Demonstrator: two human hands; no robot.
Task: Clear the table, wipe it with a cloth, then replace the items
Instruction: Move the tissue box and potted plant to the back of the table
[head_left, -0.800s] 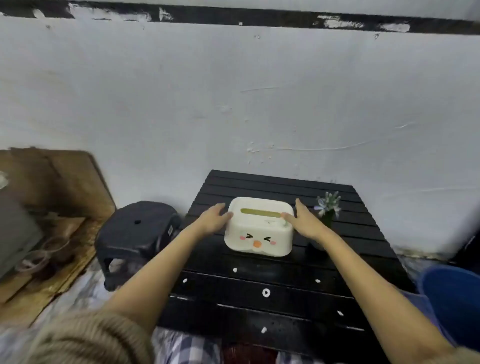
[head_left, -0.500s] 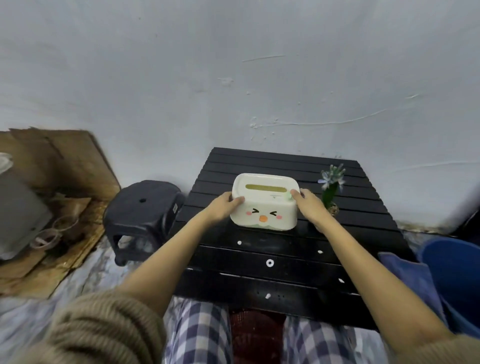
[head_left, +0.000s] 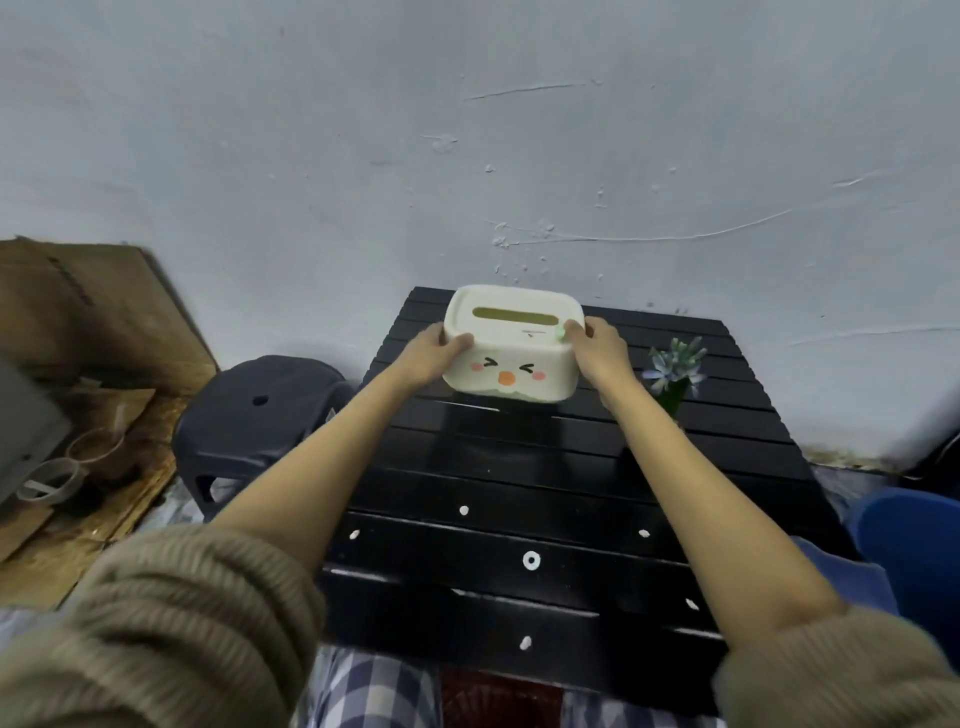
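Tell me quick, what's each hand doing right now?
Left hand: closed on the left end of the tissue box.
Right hand: closed on the box's right end, beside the flower.

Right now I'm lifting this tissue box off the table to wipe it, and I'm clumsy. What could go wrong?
Two risks, I think. Your right hand is close to the small flower plant; swinging the tissue box right could knock it over. Also, both hands grip only the smooth ends, left hand included, so it could slip onto the black table.
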